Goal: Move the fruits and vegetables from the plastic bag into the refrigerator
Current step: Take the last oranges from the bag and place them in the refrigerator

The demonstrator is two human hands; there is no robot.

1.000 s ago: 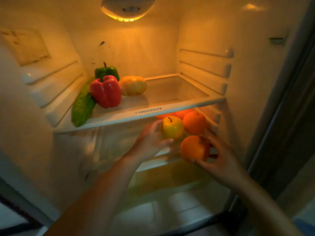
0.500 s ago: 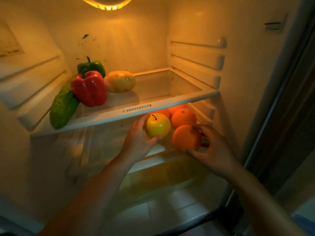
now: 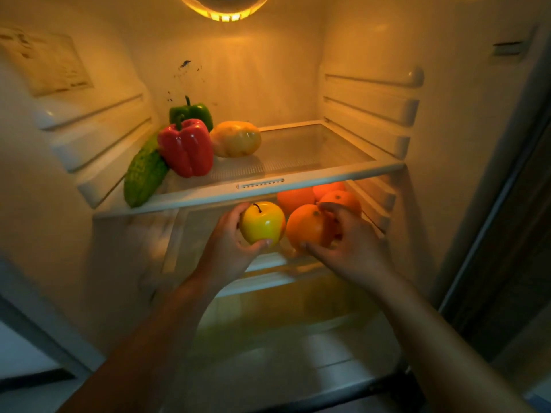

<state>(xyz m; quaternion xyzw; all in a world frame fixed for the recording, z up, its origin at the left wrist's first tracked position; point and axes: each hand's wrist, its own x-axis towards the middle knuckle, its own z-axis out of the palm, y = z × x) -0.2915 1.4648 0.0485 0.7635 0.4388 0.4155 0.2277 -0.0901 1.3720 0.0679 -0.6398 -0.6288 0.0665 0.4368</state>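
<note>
Inside the lit refrigerator, my left hand (image 3: 226,248) grips a yellow apple (image 3: 262,222) just under the front edge of the upper glass shelf (image 3: 328,171). My right hand (image 3: 348,239) holds an orange (image 3: 304,228) beside it, fingers curled over its top and bottom. Behind them, on the lower shelf, lie three more oranges (image 3: 343,201). On the upper shelf's left side sit a red pepper (image 3: 186,147), a green pepper (image 3: 193,111), a yellowish round fruit (image 3: 235,138) and a bumpy green gourd (image 3: 144,174). No plastic bag is in view.
The fridge lamp (image 3: 225,7) glows at the top. Ribbed shelf rails (image 3: 372,111) line the right wall, and the left wall has matching ones. A drawer cover (image 3: 283,296) lies below the lower shelf. The door frame (image 3: 507,204) rises at the right.
Both hands have moved deeper under the upper shelf with their fruit. The orange and the apple have drawn close together, almost touching.
</note>
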